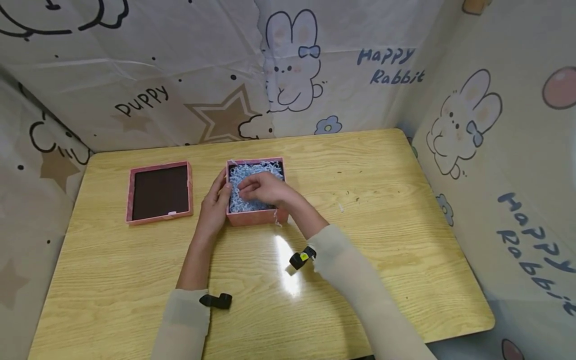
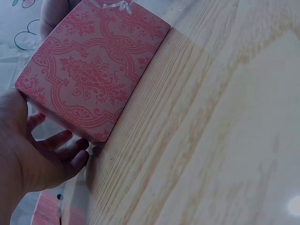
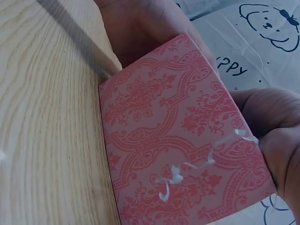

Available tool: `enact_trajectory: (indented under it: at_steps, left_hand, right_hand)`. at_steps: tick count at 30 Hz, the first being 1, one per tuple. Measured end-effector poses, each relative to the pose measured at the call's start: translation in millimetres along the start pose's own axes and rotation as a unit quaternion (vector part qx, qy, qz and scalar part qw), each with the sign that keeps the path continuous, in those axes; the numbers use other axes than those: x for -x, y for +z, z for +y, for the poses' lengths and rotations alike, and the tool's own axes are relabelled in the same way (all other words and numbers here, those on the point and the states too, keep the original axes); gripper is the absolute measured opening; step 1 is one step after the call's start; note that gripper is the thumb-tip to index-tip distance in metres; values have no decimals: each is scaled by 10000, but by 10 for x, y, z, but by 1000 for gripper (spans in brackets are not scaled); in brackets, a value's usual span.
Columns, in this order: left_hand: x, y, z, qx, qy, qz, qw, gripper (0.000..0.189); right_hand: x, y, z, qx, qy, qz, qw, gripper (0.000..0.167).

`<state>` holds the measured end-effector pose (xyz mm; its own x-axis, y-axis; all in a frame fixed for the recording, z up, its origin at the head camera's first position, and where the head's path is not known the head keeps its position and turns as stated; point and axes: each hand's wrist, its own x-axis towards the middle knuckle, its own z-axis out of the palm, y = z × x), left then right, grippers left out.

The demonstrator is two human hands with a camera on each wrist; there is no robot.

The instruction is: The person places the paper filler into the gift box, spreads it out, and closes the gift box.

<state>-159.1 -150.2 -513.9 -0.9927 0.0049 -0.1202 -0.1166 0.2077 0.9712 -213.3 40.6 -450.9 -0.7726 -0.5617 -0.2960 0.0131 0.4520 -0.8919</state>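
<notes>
A pink patterned box holds light blue shredded paper. My left hand grips its left side, thumb at the rim and fingers along the outer wall. In the left wrist view, that hand has its fingers bent by the box wall. Above the shredded paper, my right hand has loosely bent fingers touching the filling, with nothing visible held. In the right wrist view, the box front hides the right fingers; only the base of that hand shows. Pale paper strands hang over the front.
Left of the box lies its pink-edged lid, dark inside facing up. Small paper scraps and dark specks are scattered on the wooden table to the right. Printed cloth walls stand behind and at the sides.
</notes>
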Motion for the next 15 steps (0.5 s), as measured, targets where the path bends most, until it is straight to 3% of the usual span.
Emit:
enact_trajectory:
  at_steps: [3, 7, 15]
  left_hand:
    - [8, 4, 14, 5, -19, -36, 10000, 60]
    - [16, -2, 32, -69, -141, -61, 9999, 62]
    - [1, -18, 52, -101, -239, -59, 9996, 65]
  right_hand:
    - [7, -4, 9, -47, -68, 9, 10000, 30]
    - [61, -53, -12, -638, -405, 40, 9971, 31]
    - [314, -301, -101, -1991, -975, 215, 9749, 36]
